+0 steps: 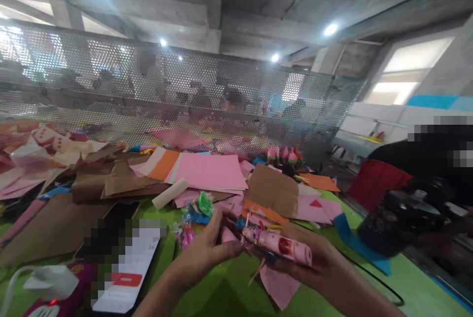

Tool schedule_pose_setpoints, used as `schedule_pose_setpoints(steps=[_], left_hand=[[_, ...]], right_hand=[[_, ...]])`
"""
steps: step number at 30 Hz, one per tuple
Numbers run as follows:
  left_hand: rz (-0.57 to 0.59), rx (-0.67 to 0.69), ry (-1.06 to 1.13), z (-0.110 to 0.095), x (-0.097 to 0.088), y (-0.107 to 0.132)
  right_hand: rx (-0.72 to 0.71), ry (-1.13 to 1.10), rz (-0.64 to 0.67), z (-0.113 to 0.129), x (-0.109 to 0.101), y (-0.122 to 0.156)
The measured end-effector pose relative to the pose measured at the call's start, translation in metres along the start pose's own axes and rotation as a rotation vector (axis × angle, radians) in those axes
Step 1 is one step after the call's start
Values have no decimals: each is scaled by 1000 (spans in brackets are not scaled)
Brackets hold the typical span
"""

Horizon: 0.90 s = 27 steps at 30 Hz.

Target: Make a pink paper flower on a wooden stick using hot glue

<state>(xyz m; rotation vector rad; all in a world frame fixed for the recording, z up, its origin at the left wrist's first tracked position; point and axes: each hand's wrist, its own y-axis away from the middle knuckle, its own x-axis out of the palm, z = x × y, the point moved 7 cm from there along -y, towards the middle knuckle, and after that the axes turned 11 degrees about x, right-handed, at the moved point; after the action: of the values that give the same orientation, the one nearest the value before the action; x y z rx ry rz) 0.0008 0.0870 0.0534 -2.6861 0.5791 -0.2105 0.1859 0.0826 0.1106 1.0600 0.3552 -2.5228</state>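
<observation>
My right hand (301, 253) is wrapped around a pink patterned hot glue gun (275, 243) with a red part near its rear end. The gun's tip points left, close to my left hand (218, 240). Between the thumb and fingers of that hand is a small piece of pink paper (229, 234), partly covered by the fingers. Below the gun, a pink paper scrap (280, 285) hangs or lies over the green table; I cannot tell which.
Pink sheets (210, 171), brown paper (273, 189) and a pale paper roll (170, 193) lie beyond my hands. Shiny wrapped pieces (205, 203) sit nearby. At left are a lit phone (129, 277) and a white plug (53, 281). A perforated metal screen (177, 124) stands behind; a person sits right.
</observation>
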Motion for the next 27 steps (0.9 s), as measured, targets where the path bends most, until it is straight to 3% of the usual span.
schedule_pose_setpoints(steps=[4,27], left_hand=[[-5,-13,-2,-1,0,0],[10,-13,84,-1,7,-1]], right_hand=[[-37,37,-38,4,-2,0],[-38,-19,49,11,5,-5]])
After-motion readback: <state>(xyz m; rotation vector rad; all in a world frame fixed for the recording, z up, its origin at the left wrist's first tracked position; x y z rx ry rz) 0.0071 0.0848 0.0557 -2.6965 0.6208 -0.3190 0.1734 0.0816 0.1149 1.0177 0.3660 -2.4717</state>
